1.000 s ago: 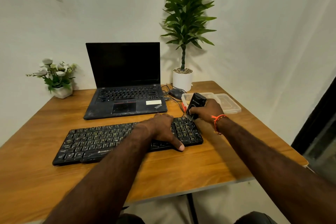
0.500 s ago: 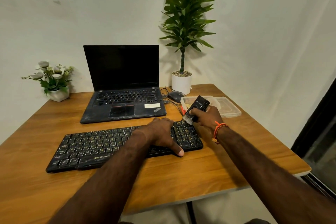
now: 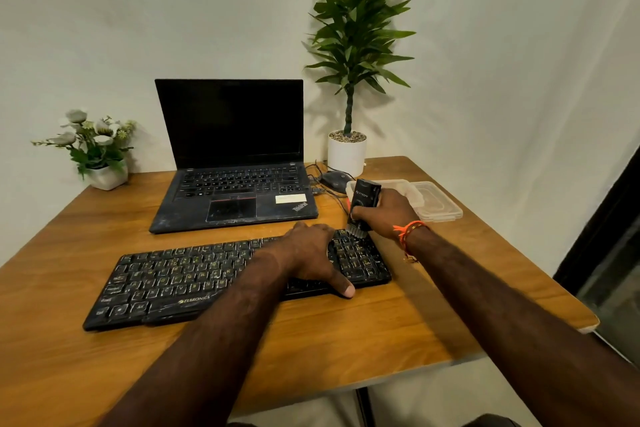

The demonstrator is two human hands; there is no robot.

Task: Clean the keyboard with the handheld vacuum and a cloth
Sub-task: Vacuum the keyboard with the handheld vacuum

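A wooden table point(image 3: 381, 350) carries a black keyboard point(image 3: 180, 282), set slightly askew near its front edge. The left hand point(image 3: 311, 255) lies flat on the right half of the keys, fingers relaxed and thumb extended over the front edge. The right hand point(image 3: 384, 215), an orange cord at its wrist, grasps the black handheld vacuum point(image 3: 363, 199) upright, brush tip touching the keyboard's rear right corner. Just behind it are clear plastic containers point(image 3: 438, 204) and a mouse point(image 3: 334, 179). An open laptop point(image 3: 232, 163), a flower pot point(image 3: 104, 163) and a tall potted plant point(image 3: 349, 87) stand along the wall.
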